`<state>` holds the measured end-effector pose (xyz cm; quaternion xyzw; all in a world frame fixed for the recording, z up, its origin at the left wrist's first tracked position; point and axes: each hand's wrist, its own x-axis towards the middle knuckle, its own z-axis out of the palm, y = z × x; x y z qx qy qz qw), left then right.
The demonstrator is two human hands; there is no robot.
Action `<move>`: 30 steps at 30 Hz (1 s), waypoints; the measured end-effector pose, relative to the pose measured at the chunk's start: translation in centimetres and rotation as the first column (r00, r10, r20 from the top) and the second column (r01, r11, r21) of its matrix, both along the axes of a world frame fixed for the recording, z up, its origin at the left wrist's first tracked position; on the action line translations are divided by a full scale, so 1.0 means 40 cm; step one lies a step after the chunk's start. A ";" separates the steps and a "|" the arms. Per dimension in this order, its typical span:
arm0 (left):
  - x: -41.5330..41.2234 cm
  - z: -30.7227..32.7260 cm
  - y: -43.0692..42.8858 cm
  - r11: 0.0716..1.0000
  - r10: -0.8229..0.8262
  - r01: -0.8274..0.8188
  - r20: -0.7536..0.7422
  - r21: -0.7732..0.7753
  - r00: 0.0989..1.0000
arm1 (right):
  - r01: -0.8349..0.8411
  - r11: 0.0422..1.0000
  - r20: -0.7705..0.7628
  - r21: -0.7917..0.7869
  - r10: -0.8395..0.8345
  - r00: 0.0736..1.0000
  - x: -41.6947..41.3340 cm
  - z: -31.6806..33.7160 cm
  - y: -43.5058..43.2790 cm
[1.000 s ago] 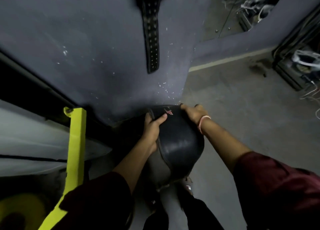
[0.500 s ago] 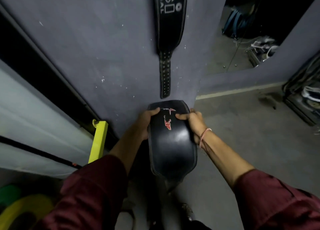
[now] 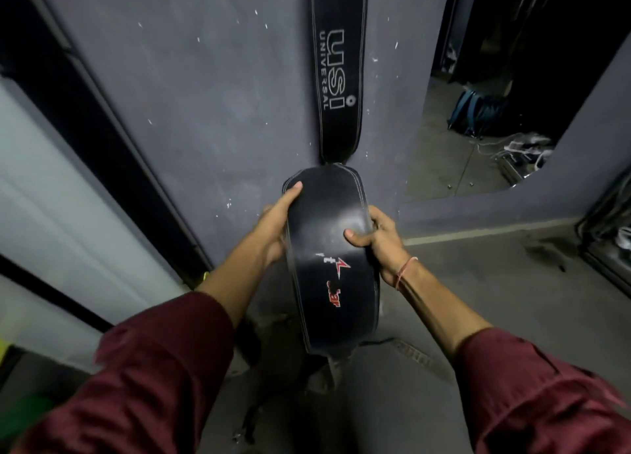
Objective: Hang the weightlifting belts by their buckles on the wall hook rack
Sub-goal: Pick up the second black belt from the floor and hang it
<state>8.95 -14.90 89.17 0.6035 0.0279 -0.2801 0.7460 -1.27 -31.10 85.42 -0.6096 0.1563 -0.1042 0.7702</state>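
- The left hand (image 3: 276,228) grips the left edge of the black belt (image 3: 327,266), with the thumb on its face near the top end. The right hand (image 3: 379,238) grips the right edge a little lower. Both are clamped on it, with the belt's width between them.
- The belt is held in the air before the person. Its wide part faces the camera, and its top end is near the wall (image 3: 205,95), just under the hanging belt (image 3: 338,78).
- The buckle does not show (perhaps it is on the part that hangs below, I cannot tell). To find it, one hand must probably let go, and then the stiff belt may slip or swing.
- The hook rack is out of view above. In an upward reach the buckle may miss the hook or catch only partly, and the belt would drop to the floor (image 3: 495,300).
- The rising belt may also knock the hanging belt loose.
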 end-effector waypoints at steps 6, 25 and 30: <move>-0.006 0.123 -0.018 0.979 0.159 -0.126 0.216 -0.161 0.963 | -0.058 0.998 0.121 0.023 0.055 0.991 0.038 0.160 0.017; -0.004 0.493 -0.008 0.896 0.410 -0.167 0.621 -0.412 0.668 | -0.009 0.977 0.477 -0.212 0.111 0.872 0.088 0.444 0.011; -0.001 0.511 0.018 0.908 0.388 -0.148 0.650 -0.392 0.654 | 0.002 0.984 0.449 -0.178 0.079 0.890 0.068 0.409 0.049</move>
